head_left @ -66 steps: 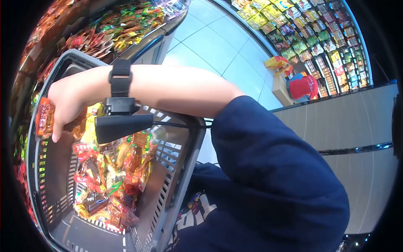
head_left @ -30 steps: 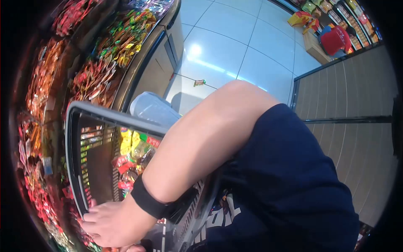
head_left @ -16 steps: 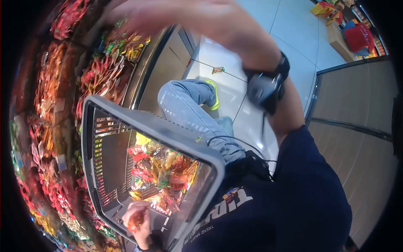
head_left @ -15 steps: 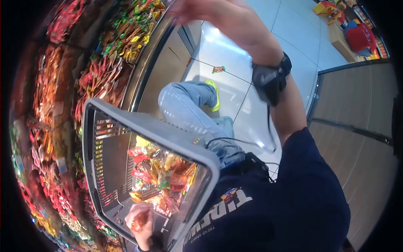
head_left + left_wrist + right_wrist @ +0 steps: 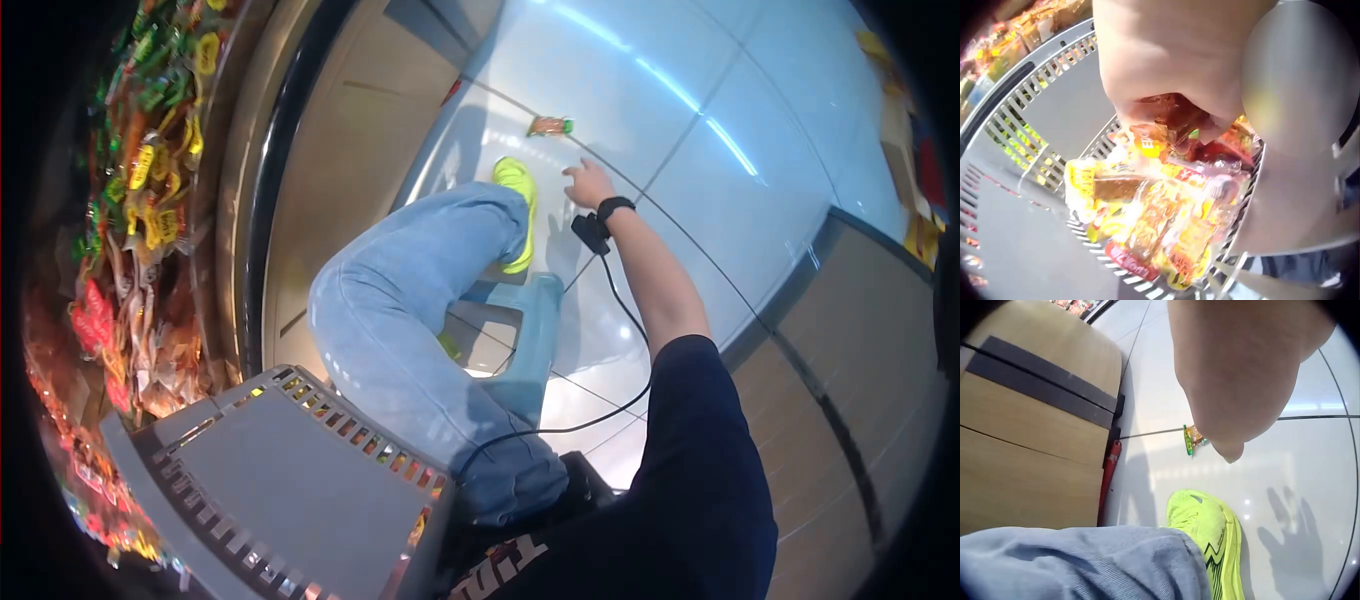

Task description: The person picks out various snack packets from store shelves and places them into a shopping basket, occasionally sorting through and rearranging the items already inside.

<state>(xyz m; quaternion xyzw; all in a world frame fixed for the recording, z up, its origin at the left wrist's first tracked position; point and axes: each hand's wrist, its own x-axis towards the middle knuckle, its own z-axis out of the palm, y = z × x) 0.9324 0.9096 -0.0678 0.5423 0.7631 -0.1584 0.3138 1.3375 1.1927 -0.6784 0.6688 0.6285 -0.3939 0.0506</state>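
Note:
On the floor lies a small packet with green ends (image 5: 550, 126). My right hand (image 5: 592, 184) hangs just short of it in the head view, fingers spread and nothing in them. The right wrist view has the hand (image 5: 1241, 375) partly covering the same packet (image 5: 1190, 440). My left hand (image 5: 1175, 56) is over the inside of the grey basket (image 5: 1035, 231), its fingers curled round a reddish-brown packet (image 5: 1169, 115). Below it are several bright wrapped snacks (image 5: 1154, 219). The head view shows the basket's outer side (image 5: 290, 490); the left hand is hidden there.
A bin of wrapped snacks (image 5: 150, 190) stands at the left, above a cabinet (image 5: 340, 130). My leg in jeans (image 5: 390, 290), a yellow-green shoe (image 5: 515, 200) and a pale blue stool (image 5: 535, 340) are beside it. A cable (image 5: 590, 422) hangs from my right wrist.
My right hand has swung from over the snack bin down to near the floor packet, its fingers spread. The head view has turned toward the floor, and the basket's inside has left that view.

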